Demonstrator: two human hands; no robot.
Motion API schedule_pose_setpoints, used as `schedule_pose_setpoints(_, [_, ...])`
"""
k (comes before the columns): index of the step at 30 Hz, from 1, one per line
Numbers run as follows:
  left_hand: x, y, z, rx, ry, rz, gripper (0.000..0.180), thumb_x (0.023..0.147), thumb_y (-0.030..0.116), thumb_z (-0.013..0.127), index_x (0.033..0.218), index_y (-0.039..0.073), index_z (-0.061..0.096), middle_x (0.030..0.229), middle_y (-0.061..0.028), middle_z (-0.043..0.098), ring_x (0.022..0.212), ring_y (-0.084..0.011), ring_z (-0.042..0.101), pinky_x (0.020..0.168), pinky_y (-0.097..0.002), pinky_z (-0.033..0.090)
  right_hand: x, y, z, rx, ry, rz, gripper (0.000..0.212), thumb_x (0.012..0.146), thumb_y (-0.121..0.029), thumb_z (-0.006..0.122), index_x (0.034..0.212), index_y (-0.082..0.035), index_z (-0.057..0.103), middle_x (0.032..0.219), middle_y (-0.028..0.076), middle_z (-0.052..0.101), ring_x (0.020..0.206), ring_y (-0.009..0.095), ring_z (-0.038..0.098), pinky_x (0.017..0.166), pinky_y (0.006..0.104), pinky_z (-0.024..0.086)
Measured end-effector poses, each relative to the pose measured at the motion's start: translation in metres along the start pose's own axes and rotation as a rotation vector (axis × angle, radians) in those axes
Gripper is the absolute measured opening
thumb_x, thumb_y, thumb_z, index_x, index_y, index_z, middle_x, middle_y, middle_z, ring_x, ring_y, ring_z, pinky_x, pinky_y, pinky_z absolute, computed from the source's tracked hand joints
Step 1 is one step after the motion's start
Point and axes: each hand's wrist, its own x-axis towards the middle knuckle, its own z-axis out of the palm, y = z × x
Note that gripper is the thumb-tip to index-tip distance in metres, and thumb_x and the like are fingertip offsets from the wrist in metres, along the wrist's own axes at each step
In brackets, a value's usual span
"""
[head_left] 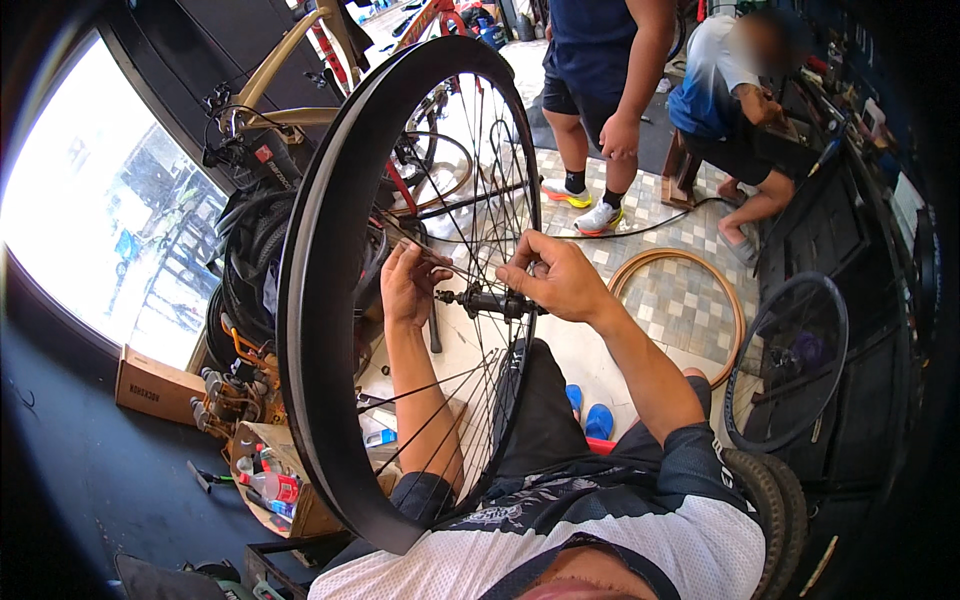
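Note:
A bicycle wheel stands upright before me, its deep black rim (328, 300) resting near my lap and chest. Thin black spokes run from the rim to a black hub (490, 303) at the middle; several cross closely above it. My left hand (405, 285) reaches inside the rim, left of the hub, its fingers pinched on a spoke. From the right side, my right hand (562, 278) sits just above the hub, thumb and forefinger closed at the spokes there. Its other fingers are curled and partly hidden.
Tan hoops (735, 330) lie on the tiled floor, and another spoked wheel (785, 360) leans at right. A person in dark clothes (595, 60) stands ahead; another (715, 90) sits bent over beyond. Cardboard box (160, 388), bottles (270, 487) and a gold bike frame (280, 75) are at left.

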Motion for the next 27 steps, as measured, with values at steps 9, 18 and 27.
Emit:
schedule_pose_setpoints(9, [0.004,-0.008,-0.005,0.047,0.058,0.029,0.013,0.106,0.022,0.068,0.101,0.010,0.064,0.083,-0.0048,0.071,0.082,-0.0241,0.076,0.069,-0.0402,0.062,0.002,0.004,0.007,-0.022,0.012,-0.023,0.035,0.096,-0.034,0.083,0.090,-0.005,0.063,0.071,-0.003,0.060,0.055,0.002,0.040,0.050,0.0269,0.031])
schedule_pose_setpoints(18, [0.009,0.002,-0.011,-0.072,0.380,0.114,0.012,0.104,0.018,0.065,0.097,0.008,0.064,0.081,-0.0092,0.068,0.072,-0.0245,0.071,0.059,-0.0371,0.059,0.001,0.004,0.010,0.002,-0.005,-0.002,0.036,0.095,-0.036,0.082,0.091,-0.004,0.066,0.074,-0.001,0.064,0.057,0.005,0.047,0.053,0.0285,0.037])
schedule_pose_setpoints(27, [-0.003,0.005,-0.045,-0.381,0.002,0.240,0.020,0.107,0.024,0.063,0.092,0.011,0.058,0.079,-0.0022,0.057,0.072,-0.0152,0.055,0.057,-0.0306,0.045,-0.001,0.003,-0.001,0.000,-0.121,0.032,0.037,0.094,-0.039,0.083,0.100,-0.005,0.072,0.083,0.003,0.072,0.061,0.010,0.056,0.058,0.0327,0.046])
